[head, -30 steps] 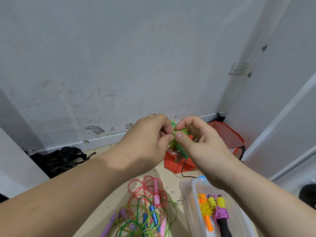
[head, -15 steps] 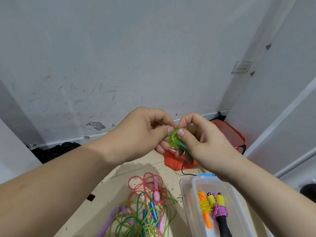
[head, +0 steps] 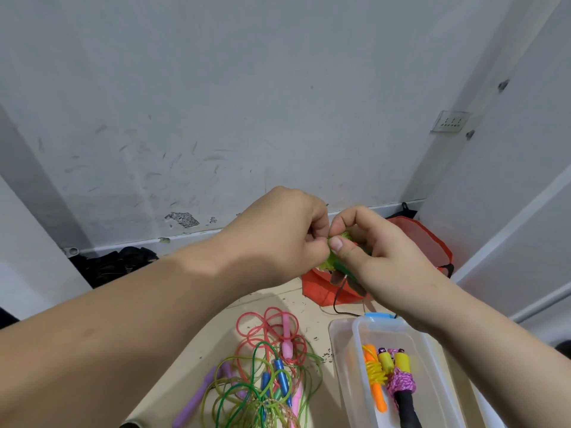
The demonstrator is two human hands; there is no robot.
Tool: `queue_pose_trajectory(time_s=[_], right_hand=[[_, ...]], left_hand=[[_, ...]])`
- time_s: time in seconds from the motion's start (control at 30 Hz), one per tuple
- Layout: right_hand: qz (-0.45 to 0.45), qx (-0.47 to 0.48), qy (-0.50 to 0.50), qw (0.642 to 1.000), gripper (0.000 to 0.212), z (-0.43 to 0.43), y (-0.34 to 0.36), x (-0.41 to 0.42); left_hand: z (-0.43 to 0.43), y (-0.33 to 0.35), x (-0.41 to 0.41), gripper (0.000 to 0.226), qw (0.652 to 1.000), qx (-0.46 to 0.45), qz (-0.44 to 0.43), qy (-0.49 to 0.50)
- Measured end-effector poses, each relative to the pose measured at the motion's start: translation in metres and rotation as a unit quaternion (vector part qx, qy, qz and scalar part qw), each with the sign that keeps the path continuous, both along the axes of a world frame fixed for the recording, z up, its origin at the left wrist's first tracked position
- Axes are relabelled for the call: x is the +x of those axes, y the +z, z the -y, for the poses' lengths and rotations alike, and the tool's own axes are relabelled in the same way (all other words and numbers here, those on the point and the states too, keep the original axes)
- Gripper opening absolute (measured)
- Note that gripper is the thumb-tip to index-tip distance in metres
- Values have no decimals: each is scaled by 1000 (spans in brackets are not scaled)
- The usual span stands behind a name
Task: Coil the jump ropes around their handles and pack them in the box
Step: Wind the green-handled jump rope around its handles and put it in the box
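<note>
The left hand (head: 278, 239) and right hand (head: 383, 261) meet in the air above the far end of the clear box (head: 346, 375). Their curled fingers pinch a green jump rope (head: 328, 264) bundled between them, with the right thumb pressed on top. Inside the box lie a yellow-coiled rope (head: 375, 373) and a purple-coiled rope (head: 401, 381). Left of the box, loose ropes (head: 268, 375) tangle on the floor. Beyond the box sits an orange bag (head: 429, 242).

The left hand (head: 278, 239) and right hand (head: 380, 254) hide most of the green jump rope (head: 331, 263); the box (head: 343, 375) and rope pile (head: 265, 384) run off the bottom edge.
</note>
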State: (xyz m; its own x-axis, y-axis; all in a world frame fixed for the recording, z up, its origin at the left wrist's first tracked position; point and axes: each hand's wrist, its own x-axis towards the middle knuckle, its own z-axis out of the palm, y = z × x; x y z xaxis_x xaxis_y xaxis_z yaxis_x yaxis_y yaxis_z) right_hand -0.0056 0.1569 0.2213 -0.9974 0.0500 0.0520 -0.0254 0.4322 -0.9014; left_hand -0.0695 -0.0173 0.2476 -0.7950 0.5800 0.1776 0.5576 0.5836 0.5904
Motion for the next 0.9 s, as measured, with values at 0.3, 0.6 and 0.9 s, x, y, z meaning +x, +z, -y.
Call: queue_pose_trajectory(time_s=[0.3,0.6,0.9], right_hand=[[70,-237,-34,968,6,11,-5,-4],[96,-342,-84,931,11,12,-7,-4],[145,-365,-172,903,29,-11,-7,-6]], left_hand=[[-8,-8,6,10,959,184,196,92],[-13,-15,5,13,918,245,300,81],[-12,-33,7,10,934,216,270,87]])
